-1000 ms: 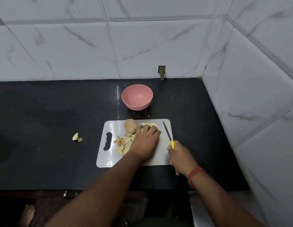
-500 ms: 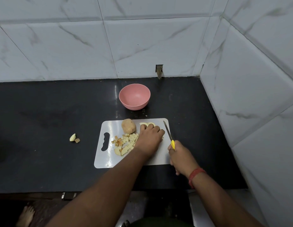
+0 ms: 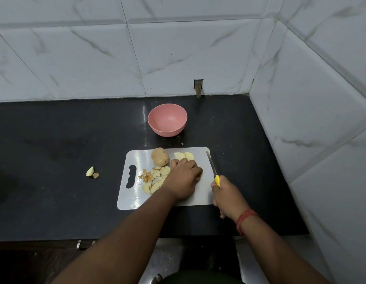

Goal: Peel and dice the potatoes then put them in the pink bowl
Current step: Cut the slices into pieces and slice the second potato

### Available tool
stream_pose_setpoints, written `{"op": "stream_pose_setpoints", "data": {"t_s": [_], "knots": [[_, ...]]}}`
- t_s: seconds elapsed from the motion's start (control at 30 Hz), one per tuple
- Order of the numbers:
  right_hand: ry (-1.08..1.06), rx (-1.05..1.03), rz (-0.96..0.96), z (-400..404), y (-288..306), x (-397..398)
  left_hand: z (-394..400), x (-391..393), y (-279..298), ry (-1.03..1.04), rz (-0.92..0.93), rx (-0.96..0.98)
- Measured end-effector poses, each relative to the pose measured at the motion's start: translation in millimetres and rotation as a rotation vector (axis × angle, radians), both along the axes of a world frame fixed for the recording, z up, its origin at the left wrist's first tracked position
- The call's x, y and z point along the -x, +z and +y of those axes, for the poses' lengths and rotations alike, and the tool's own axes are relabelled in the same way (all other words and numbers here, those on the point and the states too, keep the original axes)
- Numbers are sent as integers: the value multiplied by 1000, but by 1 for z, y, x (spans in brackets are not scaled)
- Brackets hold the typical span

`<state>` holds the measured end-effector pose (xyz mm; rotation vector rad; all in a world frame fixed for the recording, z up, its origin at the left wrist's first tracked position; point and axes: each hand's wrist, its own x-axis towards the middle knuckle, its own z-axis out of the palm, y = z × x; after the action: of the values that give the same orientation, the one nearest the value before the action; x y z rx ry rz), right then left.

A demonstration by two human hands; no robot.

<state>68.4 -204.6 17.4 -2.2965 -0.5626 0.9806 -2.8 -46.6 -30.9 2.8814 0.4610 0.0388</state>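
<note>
A white cutting board (image 3: 133, 199) lies on the black counter. On it are a whole unpeeled potato (image 3: 160, 156), a heap of diced potato (image 3: 155, 175) and pale potato slices (image 3: 184, 155) at the far edge. My left hand (image 3: 184, 179) sits knuckles-up on the board, its curled fingertips on the near ends of the slices; what lies under the palm is hidden. My right hand (image 3: 227, 196) grips a yellow-handled knife (image 3: 214, 171) at the board's right edge, blade pointing away. The pink bowl (image 3: 167, 121) stands empty behind the board.
Two potato scraps (image 3: 92, 172) lie on the counter left of the board. Tiled walls close in the counter at the back and on the right. The counter's front edge runs just below my forearms.
My left hand has drawn slightly back toward me from the far edge, so more of the slices shows. The knife hand has stayed almost where it was.
</note>
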Motion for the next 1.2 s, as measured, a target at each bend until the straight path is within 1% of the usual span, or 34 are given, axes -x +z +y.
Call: {"op": "stream_pose_setpoints", "data": {"t_s": [0.17, 0.3, 0.47, 0.6, 0.77, 0.87, 1.03, 1.13, 1.2], "knots": [[-19, 25, 39, 2, -2, 4, -3, -6, 0, 53, 13, 9], [-49, 99, 81, 3, -5, 10, -10, -11, 0, 140, -5, 21], [-43, 138, 57, 3, -8, 8, -10, -11, 0, 128, 0, -26], [-36, 134, 38, 2, -8, 8, -8, -14, 4, 180, 29, -56], [17, 187, 1, 2, -6, 11, -6, -9, 2, 179, -5, 25], [23, 230, 10, 3, -8, 14, -6, -7, 3, 182, -2, 38], [0, 202, 68, 5, -6, 17, -10, -13, 8, 218, 44, 33], [-3, 192, 83, 4, -3, 17, -5, -12, 4, 235, -8, 88], [-39, 187, 111, 3, -3, 18, -1, -10, 0, 201, 3, 97]]}}
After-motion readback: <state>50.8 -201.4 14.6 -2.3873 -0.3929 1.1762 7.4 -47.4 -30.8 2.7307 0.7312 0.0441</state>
